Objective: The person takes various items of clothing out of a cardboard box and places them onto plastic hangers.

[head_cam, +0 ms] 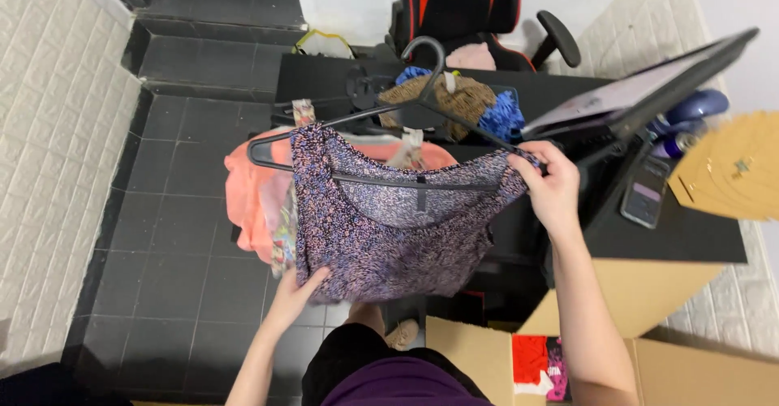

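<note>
Head view: the right hand (552,185) pinches the purple speckled knit top (381,227) onto the black plastic hanger (389,122) at three o'clock; the left hand (296,288) grips its hem at seven o'clock. The unpinned shoulder may slide off the tilted hanger.

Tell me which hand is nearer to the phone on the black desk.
Right. The right hand holds the patterned top's shoulder on the hanger, just left of the phone. The left hand grips the top's lower hem, far across.
</note>
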